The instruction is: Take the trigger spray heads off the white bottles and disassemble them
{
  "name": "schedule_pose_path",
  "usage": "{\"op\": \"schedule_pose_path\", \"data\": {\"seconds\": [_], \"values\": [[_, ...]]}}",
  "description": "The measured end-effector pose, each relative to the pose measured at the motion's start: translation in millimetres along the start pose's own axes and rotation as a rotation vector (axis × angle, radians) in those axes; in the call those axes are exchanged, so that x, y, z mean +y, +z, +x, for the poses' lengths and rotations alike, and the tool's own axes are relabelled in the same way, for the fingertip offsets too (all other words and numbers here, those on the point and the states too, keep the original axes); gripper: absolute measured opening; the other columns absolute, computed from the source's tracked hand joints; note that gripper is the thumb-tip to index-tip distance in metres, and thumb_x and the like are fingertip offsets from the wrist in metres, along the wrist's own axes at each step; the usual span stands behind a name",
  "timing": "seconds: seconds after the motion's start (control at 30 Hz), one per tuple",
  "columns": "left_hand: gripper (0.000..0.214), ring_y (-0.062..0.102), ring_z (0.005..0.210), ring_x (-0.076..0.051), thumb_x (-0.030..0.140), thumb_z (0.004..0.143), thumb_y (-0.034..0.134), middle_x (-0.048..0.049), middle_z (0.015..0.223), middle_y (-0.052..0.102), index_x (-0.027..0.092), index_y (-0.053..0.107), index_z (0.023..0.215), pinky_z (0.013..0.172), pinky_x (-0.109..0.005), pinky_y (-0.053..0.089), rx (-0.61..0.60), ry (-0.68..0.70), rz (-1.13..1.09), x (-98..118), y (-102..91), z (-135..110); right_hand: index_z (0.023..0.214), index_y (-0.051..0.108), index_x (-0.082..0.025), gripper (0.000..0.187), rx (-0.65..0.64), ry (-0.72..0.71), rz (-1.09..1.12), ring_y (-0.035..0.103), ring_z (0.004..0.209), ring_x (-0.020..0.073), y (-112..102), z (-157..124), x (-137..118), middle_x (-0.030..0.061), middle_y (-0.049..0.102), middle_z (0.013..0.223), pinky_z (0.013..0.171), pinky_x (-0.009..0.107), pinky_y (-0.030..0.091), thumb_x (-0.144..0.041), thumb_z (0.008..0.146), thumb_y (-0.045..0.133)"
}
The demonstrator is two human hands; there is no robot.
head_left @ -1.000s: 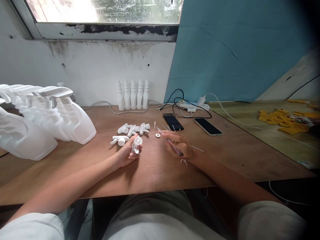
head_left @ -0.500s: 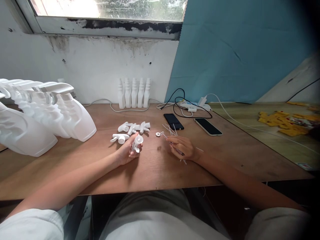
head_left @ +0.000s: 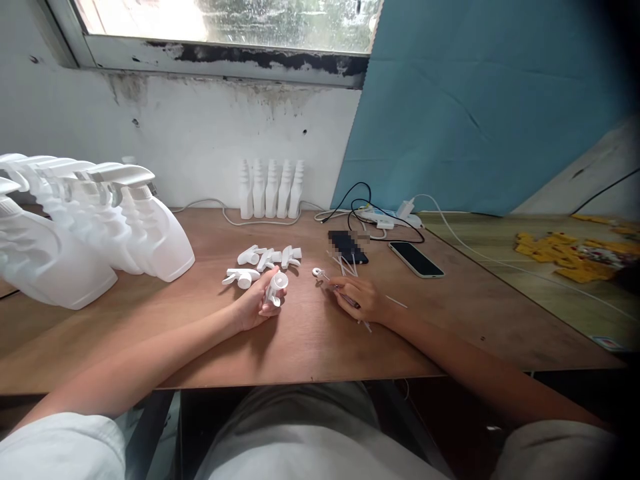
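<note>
My left hand (head_left: 254,305) rests on the wooden table (head_left: 300,347) with its fingers closed round a white spray-trigger head (head_left: 275,289), held upright. My right hand (head_left: 361,298) lies a little to the right, fingers pinched on a thin clear dip tube (head_left: 350,301) that points toward a small white ring (head_left: 316,272) on the table. Several loose tubes (head_left: 345,264) lie just beyond my right hand. A small heap of white trigger heads (head_left: 263,260) sits behind my left hand.
Large white spray bottles (head_left: 90,220) with triggers lie at the left. A row of small white bottles (head_left: 271,189) stands against the wall. Two phones (head_left: 415,259), cables and a charger (head_left: 385,217) lie at the back right. Yellow pieces (head_left: 560,248) are on the right-hand surface.
My right hand has drawn slightly left and toward the white ring, still pinching the tube. My left hand holds the trigger head in the same place. The camera tilted a little.
</note>
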State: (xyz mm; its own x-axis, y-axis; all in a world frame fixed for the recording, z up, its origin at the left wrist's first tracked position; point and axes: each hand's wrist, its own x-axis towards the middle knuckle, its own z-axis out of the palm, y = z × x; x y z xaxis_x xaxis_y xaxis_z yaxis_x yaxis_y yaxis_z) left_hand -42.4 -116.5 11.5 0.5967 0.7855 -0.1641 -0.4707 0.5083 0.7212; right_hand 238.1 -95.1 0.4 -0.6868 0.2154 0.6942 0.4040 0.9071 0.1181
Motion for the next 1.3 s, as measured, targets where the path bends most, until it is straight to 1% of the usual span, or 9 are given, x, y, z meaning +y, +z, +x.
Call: {"op": "schedule_pose_path", "data": {"seconds": [0.2,0.33,0.43,0.57,0.7,0.87,1.0,1.1,1.3], "values": [[0.042,0.031,0.030,-0.001,0.051,0.089,0.052,0.0009,0.061,0.054,0.013,0.050,0.072,0.027,-0.013,0.019,0.008,-0.005,0.011,0.2,0.7,0.1,0.090,0.055,-0.020,0.012,-0.040,0.118,0.099,0.069,0.088,0.0160,4.1,-1.5,2.1,0.0082,0.070,0.105,0.077,0.028,0.057,-0.010,0.086,0.051],[0.042,0.030,0.030,-0.001,0.050,0.088,0.054,0.0007,0.062,0.054,0.013,0.051,0.071,0.027,-0.013,0.018,0.023,0.001,0.009,0.2,0.7,0.2,0.087,0.055,-0.020,0.008,-0.062,0.246,0.188,0.069,0.079,0.0138,2.0,3.8,3.8,0.0062,0.071,0.102,0.071,0.026,0.056,-0.013,0.086,0.052],[0.041,0.030,0.030,0.000,0.051,0.086,0.057,0.0003,0.062,0.054,0.012,0.051,0.072,0.027,-0.012,0.017,0.045,-0.005,0.003,0.3,0.7,0.0,0.079,0.055,-0.020,0.006,-0.111,0.425,0.320,0.067,0.070,0.0123,-5.5,22.2,9.6,0.0043,0.072,0.093,0.062,0.023,0.054,-0.018,0.085,0.055],[0.042,0.031,0.030,0.000,0.050,0.087,0.056,0.0003,0.061,0.053,0.012,0.051,0.070,0.027,-0.012,0.018,0.039,-0.001,0.002,0.5,1.4,-0.2,0.070,0.050,-0.019,0.015,-0.197,0.746,0.638,0.071,0.071,0.0165,-12.4,64.1,33.4,0.0035,0.072,0.081,0.062,0.026,0.056,-0.022,0.078,0.062],[0.042,0.031,0.030,0.000,0.049,0.090,0.051,0.0004,0.061,0.053,0.012,0.052,0.070,0.027,-0.012,0.019,0.030,0.002,0.008,0.8,2.8,-0.6,0.065,0.045,-0.019,0.029,-0.383,1.058,0.928,0.069,0.055,0.0206,-9.6,102.2,66.8,0.0034,0.070,0.066,0.047,0.028,0.056,-0.021,0.063,0.073],[0.044,0.030,0.029,0.000,0.051,0.090,0.051,0.0005,0.059,0.053,0.012,0.050,0.069,0.027,-0.013,0.017,0.056,-0.002,0.012,0.7,3.4,-0.3,0.064,0.045,-0.019,0.028,-0.530,1.103,0.989,0.067,0.051,0.0186,-4.1,116.4,85.0,0.0028,0.070,0.064,0.044,0.028,0.056,-0.019,0.062,0.073],[0.044,0.032,0.031,-0.002,0.055,0.087,0.051,-0.0004,0.062,0.054,0.013,0.048,0.073,0.029,-0.014,0.016,0.040,0.004,0.031,1.6,4.7,-1.6,0.064,0.045,-0.019,0.029,-0.509,1.050,0.964,0.066,0.049,0.0168,-4.0,112.1,79.5,0.0023,0.069,0.062,0.043,0.025,0.055,-0.019,0.063,0.073],[0.038,0.045,0.039,-0.008,0.052,0.082,0.057,-0.0021,0.068,0.058,0.016,0.048,0.085,0.035,-0.017,0.028,0.032,0.073,0.152,7.1,5.6,-6.1,0.064,0.044,-0.019,0.029,-0.450,1.033,0.936,0.066,0.049,0.0174,-8.7,110.2,73.3,0.0028,0.070,0.061,0.042,0.026,0.055,-0.019,0.063,0.073],[0.041,0.052,0.053,-0.014,0.031,0.074,0.071,0.0008,0.070,0.059,0.021,0.051,0.108,0.052,-0.023,0.038,0.130,0.360,0.799,27.2,3.1,-21.2,0.064,0.045,-0.018,0.025,-0.025,0.954,0.789,0.069,0.054,0.0199,-30.6,107.9,54.7,0.0040,0.070,0.066,0.046,0.027,0.056,-0.020,0.068,0.070]]}}
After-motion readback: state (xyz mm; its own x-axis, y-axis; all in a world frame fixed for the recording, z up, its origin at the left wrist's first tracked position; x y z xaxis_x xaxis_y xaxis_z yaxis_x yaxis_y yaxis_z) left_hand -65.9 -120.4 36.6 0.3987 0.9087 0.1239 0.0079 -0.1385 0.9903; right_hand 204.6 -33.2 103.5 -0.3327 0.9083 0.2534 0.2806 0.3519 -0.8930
